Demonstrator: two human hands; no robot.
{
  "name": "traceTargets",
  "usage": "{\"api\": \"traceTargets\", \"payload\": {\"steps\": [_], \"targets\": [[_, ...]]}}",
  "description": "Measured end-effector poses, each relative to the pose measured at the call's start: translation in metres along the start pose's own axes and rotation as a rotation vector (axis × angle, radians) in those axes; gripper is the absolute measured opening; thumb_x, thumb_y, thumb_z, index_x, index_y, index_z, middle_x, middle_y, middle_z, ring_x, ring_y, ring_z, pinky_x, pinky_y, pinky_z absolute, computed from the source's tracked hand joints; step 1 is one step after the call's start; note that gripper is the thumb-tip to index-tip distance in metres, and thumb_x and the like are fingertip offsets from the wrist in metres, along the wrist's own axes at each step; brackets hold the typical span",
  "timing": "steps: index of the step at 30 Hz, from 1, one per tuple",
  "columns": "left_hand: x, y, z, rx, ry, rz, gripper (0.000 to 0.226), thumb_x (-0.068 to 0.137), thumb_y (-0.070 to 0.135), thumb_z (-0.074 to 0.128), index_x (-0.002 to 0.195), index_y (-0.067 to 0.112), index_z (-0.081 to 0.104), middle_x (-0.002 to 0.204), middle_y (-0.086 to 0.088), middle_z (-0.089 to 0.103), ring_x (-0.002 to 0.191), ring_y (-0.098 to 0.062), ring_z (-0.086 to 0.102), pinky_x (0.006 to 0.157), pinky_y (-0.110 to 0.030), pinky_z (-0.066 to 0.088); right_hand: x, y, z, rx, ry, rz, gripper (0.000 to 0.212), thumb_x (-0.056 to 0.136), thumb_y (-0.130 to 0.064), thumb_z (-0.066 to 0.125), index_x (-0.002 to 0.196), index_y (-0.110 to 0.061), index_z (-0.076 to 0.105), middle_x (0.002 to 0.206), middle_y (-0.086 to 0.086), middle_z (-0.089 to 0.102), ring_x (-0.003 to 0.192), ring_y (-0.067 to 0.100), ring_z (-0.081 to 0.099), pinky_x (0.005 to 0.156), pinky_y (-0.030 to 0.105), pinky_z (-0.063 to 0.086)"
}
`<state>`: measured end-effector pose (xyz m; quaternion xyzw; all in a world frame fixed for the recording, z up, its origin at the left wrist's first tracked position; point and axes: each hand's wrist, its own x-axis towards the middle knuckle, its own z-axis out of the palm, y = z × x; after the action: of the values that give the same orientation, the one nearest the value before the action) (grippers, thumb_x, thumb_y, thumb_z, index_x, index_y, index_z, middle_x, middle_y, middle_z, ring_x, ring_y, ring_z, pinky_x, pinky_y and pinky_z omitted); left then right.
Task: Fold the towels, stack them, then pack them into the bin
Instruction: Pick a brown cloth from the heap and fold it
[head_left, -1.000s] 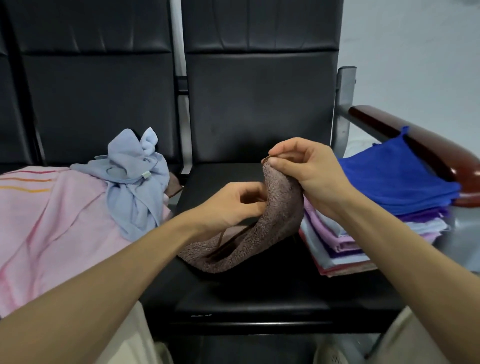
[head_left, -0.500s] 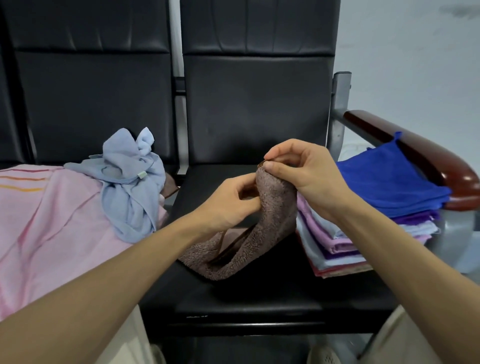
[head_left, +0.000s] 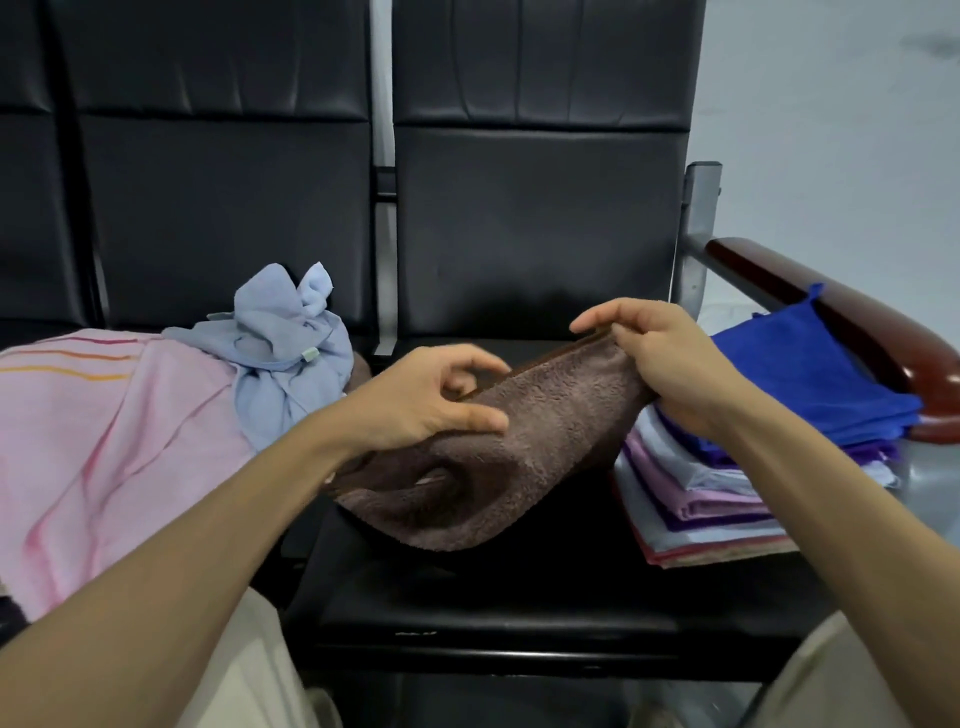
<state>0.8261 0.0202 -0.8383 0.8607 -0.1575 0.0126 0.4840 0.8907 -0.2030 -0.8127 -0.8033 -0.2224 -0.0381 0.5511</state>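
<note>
A fluffy brown towel (head_left: 519, 457) hangs over the black seat (head_left: 519, 597), held between both hands. My right hand (head_left: 670, 364) pinches its upper right corner at the hem. My left hand (head_left: 426, 400) lies on the towel's left part, thumb pressed on the pile and fingers curled over the top edge. To the right rests a stack of folded towels (head_left: 701, 493), with a blue towel (head_left: 810, 379) on top. No bin is in view.
A crumpled light blue cloth (head_left: 280, 353) and a pink striped towel (head_left: 104, 447) lie on the left seat. A dark red armrest (head_left: 857, 322) borders the stack on the right. Black seat backs rise behind.
My hands have drawn apart, stretching the brown towel's top edge sideways. The left hand slid left along the hem; the towel now hangs wider and flatter.
</note>
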Motion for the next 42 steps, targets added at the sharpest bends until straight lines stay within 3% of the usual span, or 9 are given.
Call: {"api": "traceTargets", "payload": {"steps": [5, 11, 17, 23, 27, 30, 34, 39, 42], "targets": [[-0.02, -0.017, -0.022, 0.333, -0.295, -0.099, 0.007, 0.08, 0.02, 0.077, 0.08, 0.018, 0.071, 0.075, 0.005, 0.069, 0.068, -0.003, 0.059, 0.068, -0.023, 0.05, -0.004, 0.003, -0.002, -0.117, -0.147, 0.073, 0.045, 0.101, -0.004, 0.03, 0.098, -0.024, 0.069, 0.082, 0.015, 0.05, 0.076, 0.023, 0.042, 0.063, 0.033, 0.031], [-0.039, -0.049, -0.054, 0.551, -0.089, -0.188, 0.017, 0.084, 0.02, 0.065, 0.068, 0.019, 0.06, 0.062, 0.005, 0.056, 0.061, -0.005, 0.047, 0.065, -0.029, 0.042, -0.015, -0.014, -0.008, -0.294, -0.367, 0.028, 0.028, 0.085, -0.026, 0.069, 0.112, -0.019, 0.068, 0.098, -0.006, 0.069, 0.09, 0.002, 0.064, 0.073, 0.004, 0.045], [-0.044, -0.058, -0.063, 0.651, -0.005, -0.291, 0.036, 0.087, 0.019, 0.062, 0.055, 0.034, 0.053, 0.051, 0.01, 0.05, 0.052, -0.003, 0.046, 0.055, -0.016, 0.033, -0.012, -0.008, -0.013, -0.564, -0.53, 0.046, 0.032, 0.064, -0.016, 0.087, 0.09, -0.028, 0.071, 0.081, -0.012, 0.072, 0.077, 0.001, 0.066, 0.069, 0.01, 0.049], [-0.032, -0.065, -0.063, 0.585, 0.357, -0.34, 0.024, 0.086, 0.014, 0.057, 0.066, 0.002, 0.062, 0.066, -0.014, 0.063, 0.062, -0.027, 0.058, 0.067, -0.039, 0.05, -0.009, 0.016, 0.007, -0.845, -0.373, -0.115, 0.014, 0.078, -0.027, 0.076, 0.071, -0.024, 0.064, 0.071, -0.007, 0.064, 0.068, 0.008, 0.056, 0.058, 0.016, 0.038], [-0.014, -0.056, -0.056, -0.129, 0.675, -0.476, 0.019, 0.096, 0.017, 0.047, 0.091, 0.003, 0.06, 0.075, -0.012, 0.061, 0.04, -0.016, 0.058, 0.042, -0.023, 0.048, 0.007, 0.029, 0.027, -0.744, -0.124, -0.137, 0.008, 0.082, -0.017, 0.068, 0.076, -0.021, 0.069, 0.069, -0.003, 0.065, 0.075, 0.019, 0.063, 0.063, 0.024, 0.037], [0.005, -0.051, -0.047, -0.535, 0.798, -0.343, 0.017, 0.102, 0.016, 0.038, 0.104, 0.004, 0.05, 0.097, -0.015, 0.065, 0.066, -0.023, 0.072, 0.061, -0.028, 0.059, 0.019, 0.037, 0.039, -0.58, 0.197, -0.155, 0.015, 0.081, -0.006, 0.064, 0.084, -0.017, 0.074, 0.073, -0.001, 0.07, 0.075, 0.016, 0.064, 0.061, 0.017, 0.034], [0.018, -0.039, -0.047, -0.31, 0.974, -0.026, 0.012, 0.099, 0.026, 0.045, 0.093, 0.022, 0.055, 0.103, -0.007, 0.066, 0.097, -0.021, 0.066, 0.092, -0.037, 0.053, 0.025, 0.03, 0.035, -0.389, 0.417, -0.29, 0.032, 0.074, 0.006, 0.059, 0.093, -0.015, 0.073, 0.088, -0.001, 0.072, 0.083, 0.008, 0.062, 0.072, 0.002, 0.036], [0.003, -0.01, -0.044, -0.067, 1.031, 0.26, 0.009, 0.1, 0.017, 0.048, 0.103, 0.013, 0.055, 0.089, 0.008, 0.06, 0.083, -0.004, 0.058, 0.076, -0.02, 0.048, 0.015, 0.018, 0.018, -0.365, 0.468, -0.499, 0.044, 0.069, 0.017, 0.054, 0.1, -0.01, 0.071, 0.099, -0.008, 0.062, 0.101, -0.004, 0.053, 0.089, 0.003, 0.036], [-0.016, -0.01, -0.048, -0.087, 0.956, 0.25, 0.01, 0.099, 0.013, 0.049, 0.101, 0.008, 0.058, 0.081, 0.009, 0.061, 0.072, 0.003, 0.059, 0.069, -0.012, 0.045, 0.001, 0.023, 0.006, -0.469, 0.279, -0.567, 0.04, 0.068, 0.017, 0.058, 0.097, -0.007, 0.071, 0.096, -0.006, 0.064, 0.094, -0.003, 0.054, 0.083, 0.0, 0.036]]}}
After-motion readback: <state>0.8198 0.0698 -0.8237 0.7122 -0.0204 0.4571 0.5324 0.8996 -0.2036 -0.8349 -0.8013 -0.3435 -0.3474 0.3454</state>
